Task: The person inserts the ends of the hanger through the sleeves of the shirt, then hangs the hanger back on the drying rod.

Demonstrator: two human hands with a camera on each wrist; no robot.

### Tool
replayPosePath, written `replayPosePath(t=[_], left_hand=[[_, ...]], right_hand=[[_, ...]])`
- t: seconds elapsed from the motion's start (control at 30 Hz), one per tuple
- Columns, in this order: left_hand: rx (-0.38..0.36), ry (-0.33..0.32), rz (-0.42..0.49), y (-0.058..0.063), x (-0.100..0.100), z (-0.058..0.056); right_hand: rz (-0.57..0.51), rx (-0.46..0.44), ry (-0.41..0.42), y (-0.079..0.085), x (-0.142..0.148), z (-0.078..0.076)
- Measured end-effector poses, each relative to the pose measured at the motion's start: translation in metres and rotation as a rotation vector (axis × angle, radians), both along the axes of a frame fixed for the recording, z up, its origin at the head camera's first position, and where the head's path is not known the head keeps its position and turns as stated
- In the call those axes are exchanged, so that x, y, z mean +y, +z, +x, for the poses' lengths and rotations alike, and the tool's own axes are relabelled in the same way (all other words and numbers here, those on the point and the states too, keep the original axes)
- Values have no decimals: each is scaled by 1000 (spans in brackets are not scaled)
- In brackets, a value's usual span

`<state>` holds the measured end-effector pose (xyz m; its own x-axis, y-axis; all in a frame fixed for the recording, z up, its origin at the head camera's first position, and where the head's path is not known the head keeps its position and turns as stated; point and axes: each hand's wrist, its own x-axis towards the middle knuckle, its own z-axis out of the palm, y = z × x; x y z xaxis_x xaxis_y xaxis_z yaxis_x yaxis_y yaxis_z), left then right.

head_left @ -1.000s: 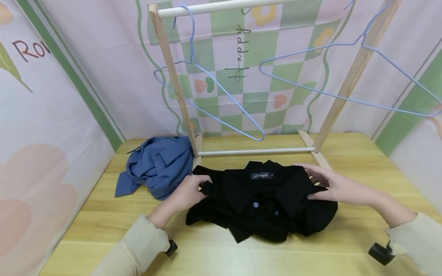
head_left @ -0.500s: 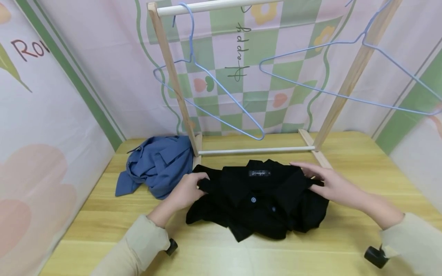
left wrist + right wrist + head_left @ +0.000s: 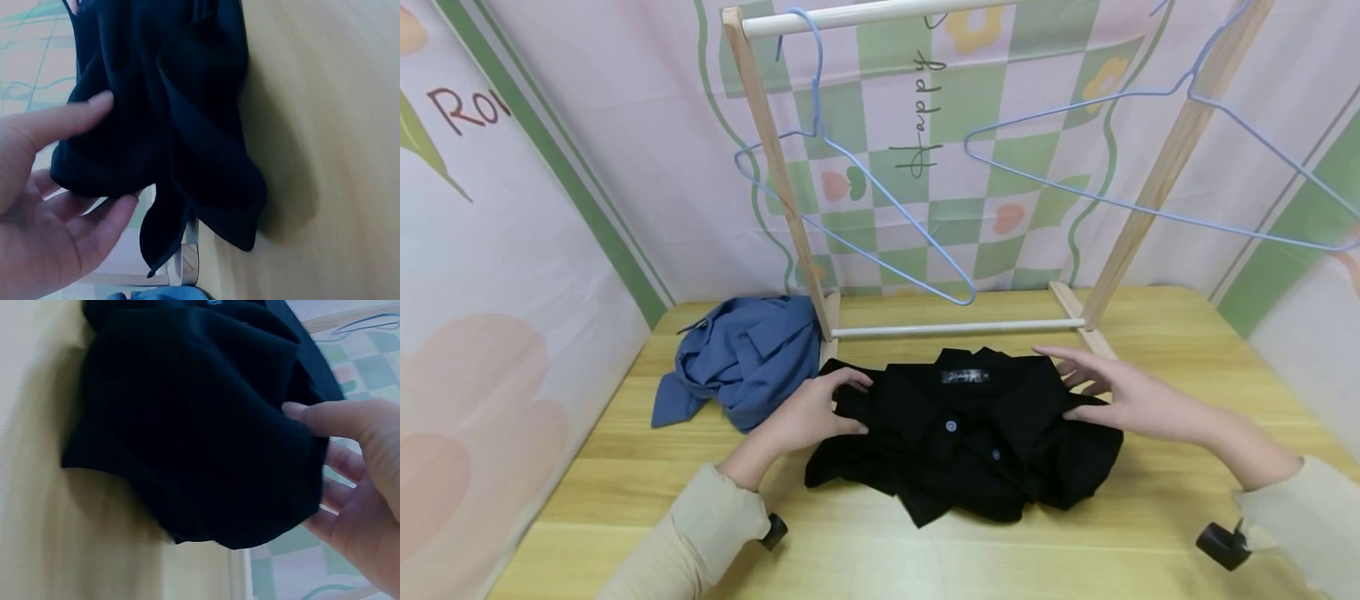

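A black button-up shirt [image 3: 970, 450] lies bunched on the table, its collar and neck label facing up. At its left shoulder is my left hand [image 3: 808, 412], thumb and forefinger spread apart around the cloth. The left wrist view has that thumb in front of the black fabric [image 3: 131, 137] and the other fingers loosely behind and under it. My right hand [image 3: 1138, 404] holds the opposite shoulder. In the right wrist view its thumb lies on the cloth [image 3: 206, 444], with the fingers behind, partly hidden.
A crumpled blue garment [image 3: 748, 358] sits at the left beside the wooden rack [image 3: 778, 167]. Two blue wire hangers hang from the rack: the left hanger [image 3: 895, 204] and the right hanger [image 3: 1075, 190]. Printed cloth walls [image 3: 535, 250] surround the wooden table [image 3: 640, 483].
My left thumb and forefinger have spread apart from their closer hold on the shirt. The right hand and the shirt's right side shifted left, then partly back right.
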<state>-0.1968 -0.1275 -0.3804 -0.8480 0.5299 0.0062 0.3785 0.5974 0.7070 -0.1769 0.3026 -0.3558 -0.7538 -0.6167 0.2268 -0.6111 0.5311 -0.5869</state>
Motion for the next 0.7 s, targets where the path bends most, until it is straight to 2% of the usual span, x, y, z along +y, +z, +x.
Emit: replayPosePath(t=[0.17, 0.27, 0.37, 0.5, 0.7], left_hand=[[-70, -24, 65, 4, 7, -1], [-71, -37, 64, 7, 13, -2], [-48, -70, 38, 8, 18, -3], [-4, -119, 6, 8, 22, -3], [95, -163, -5, 10, 26, 0]], right_hand=[[14, 0, 33, 11, -1, 3], [51, 17, 25, 18, -4, 5], [79, 31, 10, 22, -8, 7], [59, 60, 21, 21, -10, 6], [67, 185, 17, 16, -10, 2]])
